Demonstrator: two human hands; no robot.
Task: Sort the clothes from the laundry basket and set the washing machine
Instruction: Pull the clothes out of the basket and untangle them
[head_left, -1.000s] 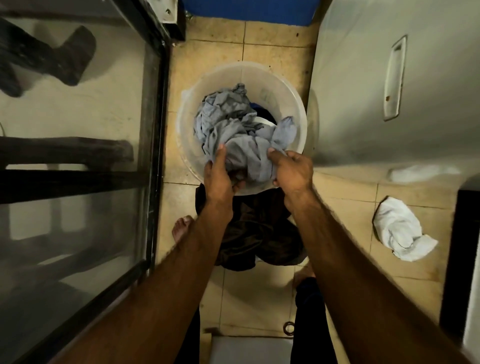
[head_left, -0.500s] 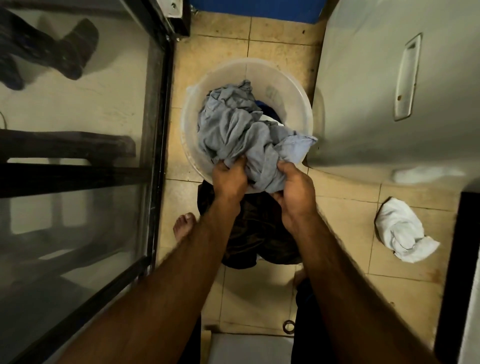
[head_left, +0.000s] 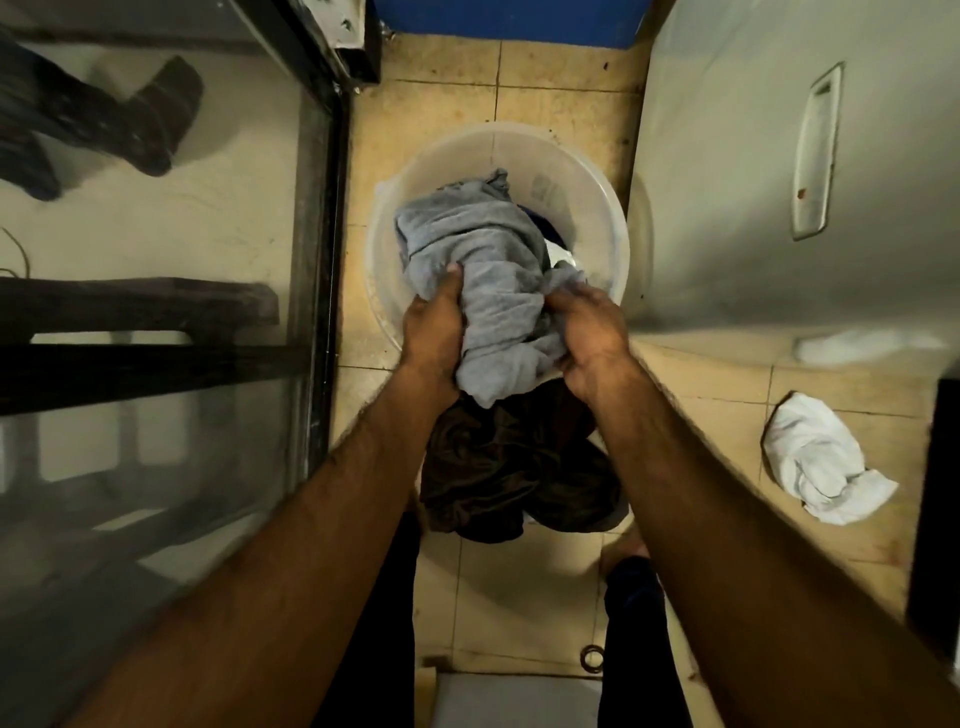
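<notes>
Your left hand (head_left: 434, 332) clutched the grey garment (head_left: 491, 270) at its near-left fold, thumb on top; the cloth sat bunched over the white laundry basket (head_left: 571, 166), soft, light, floppy, likely to trail; your right hand (head_left: 589, 332) gripped its near-right edge; gathering more slack looked wise.

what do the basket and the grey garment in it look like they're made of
Basket: apparently translucent plastic, smooth and slightly glossy; light shows through its wall. Grey garment: soft matte fabric, probably cotton knit, since it bunches in loose folds.
</notes>
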